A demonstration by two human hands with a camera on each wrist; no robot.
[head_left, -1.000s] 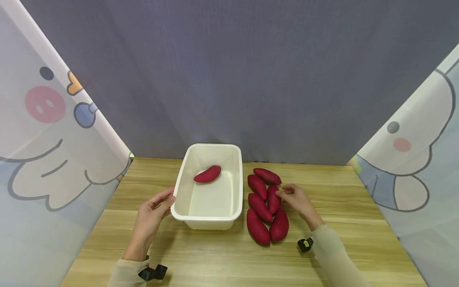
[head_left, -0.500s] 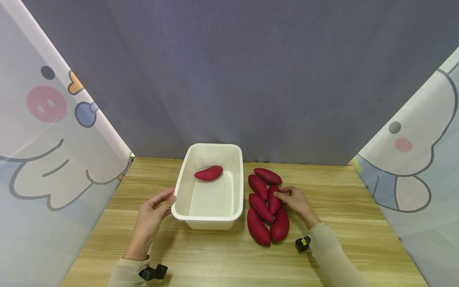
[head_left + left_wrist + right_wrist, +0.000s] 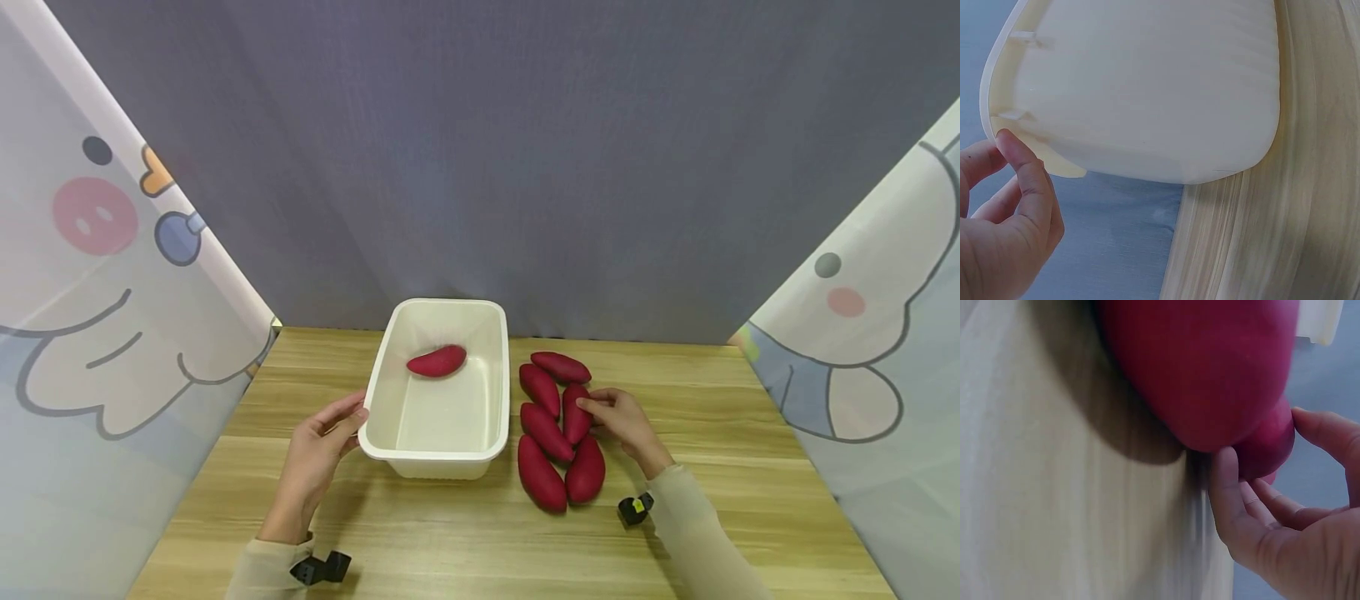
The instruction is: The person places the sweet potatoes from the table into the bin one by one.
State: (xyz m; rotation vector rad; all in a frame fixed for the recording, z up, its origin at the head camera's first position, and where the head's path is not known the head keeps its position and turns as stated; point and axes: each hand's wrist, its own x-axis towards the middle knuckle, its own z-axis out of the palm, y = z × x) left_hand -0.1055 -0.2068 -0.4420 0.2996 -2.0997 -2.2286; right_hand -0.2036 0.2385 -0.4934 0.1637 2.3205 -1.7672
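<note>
My left hand [image 3: 318, 450] pinches the left rim of a white plastic bin [image 3: 435, 456], which stands on the table. In the left wrist view, the thumb and fingers meet at the rim of the bin [image 3: 1147, 94], near its corner. One dark red sweet potato [image 3: 437, 362] lies inside. Right of the bin, my right hand [image 3: 626, 427] grips a sweet potato [image 3: 576, 419] in the middle of a group lying close together. The right wrist view has the thumb on one side of that sweet potato [image 3: 1272, 447] and the fingers on the other, with a nearer sweet potato [image 3: 1204, 369] partly covering it.
Around the gripped one lie several other sweet potatoes, one at the back [image 3: 560, 367] and one at the front [image 3: 542, 477]. The wooden table [image 3: 465, 542] ends at a grey curtain [image 3: 480, 167] behind. Printed cartoon panels flank both sides.
My right hand has moved slightly left onto the sweet potato and taken hold of it; it has shifted a little right. The sweet potato in the bin has rolled slightly. My left hand stays put.
</note>
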